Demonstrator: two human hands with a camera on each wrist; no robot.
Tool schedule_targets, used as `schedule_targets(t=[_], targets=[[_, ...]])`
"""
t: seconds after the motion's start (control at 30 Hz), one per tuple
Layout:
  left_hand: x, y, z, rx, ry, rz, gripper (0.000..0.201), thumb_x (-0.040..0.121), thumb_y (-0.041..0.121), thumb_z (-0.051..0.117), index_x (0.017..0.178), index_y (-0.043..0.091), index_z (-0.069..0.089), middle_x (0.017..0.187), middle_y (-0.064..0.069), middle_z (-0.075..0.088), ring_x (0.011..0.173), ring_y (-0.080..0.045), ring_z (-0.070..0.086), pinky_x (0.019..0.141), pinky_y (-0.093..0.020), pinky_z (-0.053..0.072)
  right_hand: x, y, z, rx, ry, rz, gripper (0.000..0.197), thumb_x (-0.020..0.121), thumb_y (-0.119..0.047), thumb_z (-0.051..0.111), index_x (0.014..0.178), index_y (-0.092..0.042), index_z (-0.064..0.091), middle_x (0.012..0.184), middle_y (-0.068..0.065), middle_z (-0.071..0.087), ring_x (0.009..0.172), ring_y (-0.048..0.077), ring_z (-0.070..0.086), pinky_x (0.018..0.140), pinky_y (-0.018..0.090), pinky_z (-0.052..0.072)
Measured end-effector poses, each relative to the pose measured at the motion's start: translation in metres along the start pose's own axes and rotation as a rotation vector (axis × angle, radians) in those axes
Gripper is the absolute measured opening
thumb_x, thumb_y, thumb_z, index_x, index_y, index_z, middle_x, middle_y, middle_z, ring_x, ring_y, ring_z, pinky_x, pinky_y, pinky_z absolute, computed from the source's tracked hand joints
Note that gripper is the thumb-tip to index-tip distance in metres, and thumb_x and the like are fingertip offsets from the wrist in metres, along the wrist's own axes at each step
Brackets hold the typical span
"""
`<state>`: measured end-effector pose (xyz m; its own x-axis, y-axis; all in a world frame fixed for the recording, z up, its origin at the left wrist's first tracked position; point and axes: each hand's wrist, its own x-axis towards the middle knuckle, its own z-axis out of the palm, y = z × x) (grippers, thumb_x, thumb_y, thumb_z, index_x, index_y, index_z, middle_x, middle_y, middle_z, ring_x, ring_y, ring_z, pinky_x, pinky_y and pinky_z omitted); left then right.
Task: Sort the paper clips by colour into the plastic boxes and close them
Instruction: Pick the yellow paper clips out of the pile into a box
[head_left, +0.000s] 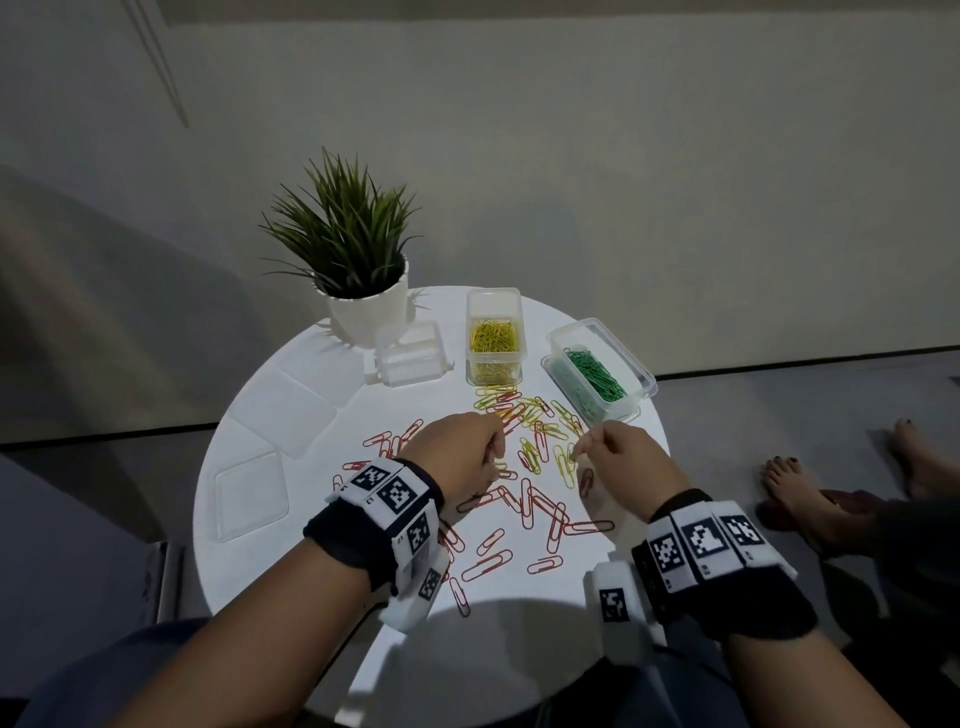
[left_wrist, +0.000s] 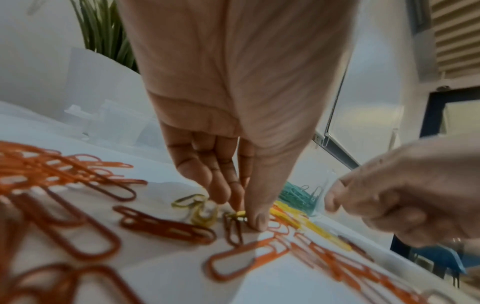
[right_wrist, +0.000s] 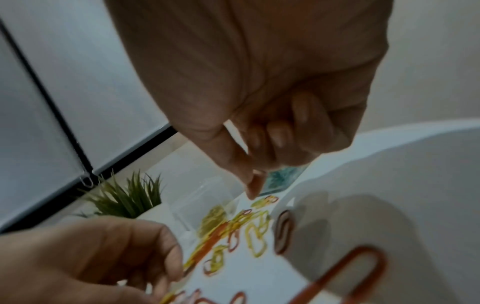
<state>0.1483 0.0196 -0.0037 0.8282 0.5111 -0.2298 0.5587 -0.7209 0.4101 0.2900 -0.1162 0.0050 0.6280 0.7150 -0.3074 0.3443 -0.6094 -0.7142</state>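
Note:
Loose red paper clips (head_left: 540, 512) and yellow paper clips (head_left: 535, 423) lie mixed on the round white table (head_left: 519, 629). At the back stand three lidless plastic boxes: an empty one (head_left: 410, 358), one with yellow clips (head_left: 493, 338) and one with green clips (head_left: 597, 371). My left hand (head_left: 493, 457) reaches down among the clips; in the left wrist view its thumb and fingers pinch a yellow clip (left_wrist: 240, 214) on the table. My right hand (head_left: 576, 453) hovers just right of it, thumb and forefinger (right_wrist: 255, 185) pinched on what looks like a yellow clip.
A potted plant (head_left: 358, 270) stands at the table's back left. Two clear lids (head_left: 283, 410) (head_left: 252, 491) lie along the left edge. A person's bare feet (head_left: 795, 488) rest on the floor to the right of the table.

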Motion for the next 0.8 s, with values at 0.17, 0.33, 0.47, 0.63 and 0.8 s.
schedule_targets(t=[0.17,0.33,0.47,0.63,0.8], targets=[[-0.001,0.001,-0.003,-0.012,-0.015,0.009,0.013,0.09,0.018,0.053,0.096,0.023,0.063,0.098,0.006,0.064,0.09,-0.015,0.057,0.076,-0.027,0.044,0.016,0.0,0.004,-0.352,0.023,0.063,0.015,0.089,-0.027,0.057,0.081,-0.015,0.054,0.079,0.0,0.061,0.079,0.02,0.059,0.07,0.027,0.044],[-0.009,-0.003,-0.014,-0.589,0.164,-0.05,0.009,0.093,0.017,0.052,0.088,0.015,0.059,0.092,-0.003,0.065,0.084,-0.019,0.061,0.08,-0.031,0.05,0.027,-0.011,0.015,-0.539,-0.056,0.068,0.028,0.087,-0.037,0.061,0.095,-0.01,0.058,0.082,0.005,0.061,0.087,0.025,0.065,0.085,0.038,0.055],[-0.013,0.001,-0.02,-1.061,0.19,-0.159,0.015,0.098,0.014,0.047,0.085,0.009,0.054,0.082,-0.014,0.061,0.069,-0.02,0.063,0.07,-0.035,0.057,0.028,-0.017,0.016,-0.561,-0.108,0.065,0.022,0.084,-0.026,0.062,0.09,-0.007,0.056,0.07,0.002,0.057,0.079,0.023,0.063,0.076,0.033,0.055],[-0.014,-0.008,-0.017,-0.665,0.142,-0.053,0.008,0.088,0.017,0.066,0.084,0.016,0.06,0.082,-0.002,0.065,0.075,-0.016,0.063,0.074,-0.029,0.053,0.027,-0.018,0.018,-0.508,-0.208,0.06,0.018,0.081,-0.018,0.061,0.067,-0.009,0.055,0.061,0.004,0.06,0.069,0.023,0.064,0.067,0.028,0.054],[-0.021,-0.018,-0.015,-0.178,0.016,-0.037,0.02,0.094,0.015,0.049,0.092,0.021,0.068,0.098,0.007,0.067,0.089,-0.01,0.06,0.082,-0.027,0.051,0.018,-0.022,0.022,-0.625,-0.167,0.022,0.013,0.086,-0.024,0.056,0.082,-0.012,0.055,0.071,0.0,0.057,0.078,0.022,0.062,0.079,0.033,0.054]])
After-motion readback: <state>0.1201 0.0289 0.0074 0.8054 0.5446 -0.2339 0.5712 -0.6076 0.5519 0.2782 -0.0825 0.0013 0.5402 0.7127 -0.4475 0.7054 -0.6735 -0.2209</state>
